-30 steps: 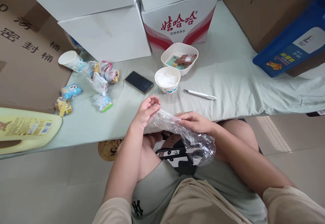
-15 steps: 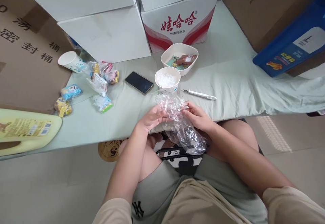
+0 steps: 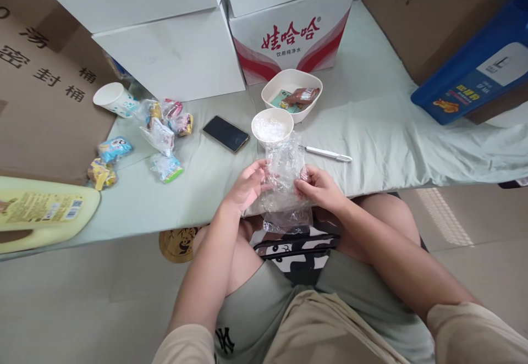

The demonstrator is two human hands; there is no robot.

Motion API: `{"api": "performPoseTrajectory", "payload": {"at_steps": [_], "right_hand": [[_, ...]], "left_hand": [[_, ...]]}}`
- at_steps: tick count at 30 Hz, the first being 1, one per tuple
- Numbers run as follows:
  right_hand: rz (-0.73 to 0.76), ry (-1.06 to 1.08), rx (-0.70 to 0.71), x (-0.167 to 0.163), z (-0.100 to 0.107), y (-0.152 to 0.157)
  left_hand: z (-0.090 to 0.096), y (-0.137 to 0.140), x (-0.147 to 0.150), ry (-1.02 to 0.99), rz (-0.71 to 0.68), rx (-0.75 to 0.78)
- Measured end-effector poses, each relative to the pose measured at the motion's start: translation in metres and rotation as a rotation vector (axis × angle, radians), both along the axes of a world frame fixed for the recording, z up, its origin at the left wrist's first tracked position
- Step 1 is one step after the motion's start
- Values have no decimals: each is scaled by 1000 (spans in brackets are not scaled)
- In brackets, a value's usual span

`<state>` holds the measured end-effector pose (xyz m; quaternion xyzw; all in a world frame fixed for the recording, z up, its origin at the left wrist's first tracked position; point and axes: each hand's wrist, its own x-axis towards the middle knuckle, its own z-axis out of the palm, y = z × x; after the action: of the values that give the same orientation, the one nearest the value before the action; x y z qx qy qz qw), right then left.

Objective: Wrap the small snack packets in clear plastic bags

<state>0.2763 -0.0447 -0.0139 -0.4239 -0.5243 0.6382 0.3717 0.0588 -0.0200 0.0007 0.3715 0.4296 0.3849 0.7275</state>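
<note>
A crinkled clear plastic bag (image 3: 284, 185) hangs between my two hands, over the near edge of the bed-like surface. My right hand (image 3: 319, 185) pinches its right side between thumb and fingers. On the left, my left hand (image 3: 249, 185) has its fingers curled at the bag's other side, the fingertips partly behind the film. Just beyond the bag's upper end stands a paper cup (image 3: 272, 126) with crumpled clear plastic inside. A white pen (image 3: 328, 154) lies to the right, its tip close to the bag.
Behind the cup is a cream bowl (image 3: 292, 94) holding small packets. A phone (image 3: 226, 133) lies left of it, with several wrapped snacks (image 3: 160, 133) and a tipped paper cup (image 3: 113, 100) farther left. Boxes (image 3: 297, 39) line the back; a yellow jug (image 3: 45, 210) and blue container (image 3: 474, 72) flank the sides.
The bag has been spread flatter and straighter between my hands. Its lower end has swung left, and its top now reaches up over the cup's front and the pen's tip.
</note>
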Motion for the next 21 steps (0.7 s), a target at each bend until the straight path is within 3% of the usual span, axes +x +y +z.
{"api": "performPoseTrajectory", "payload": {"at_steps": [4,16,21], "right_hand": [[8,-8,2,-1,0,1],[-35,15,-10,-1,2,1],[-25,5,9,-1,0,1]], "left_hand": [[1,-3,3,148,-193,-77],[5,0,5,3,89,-66],[4,0,1,46,-9,-142]]}}
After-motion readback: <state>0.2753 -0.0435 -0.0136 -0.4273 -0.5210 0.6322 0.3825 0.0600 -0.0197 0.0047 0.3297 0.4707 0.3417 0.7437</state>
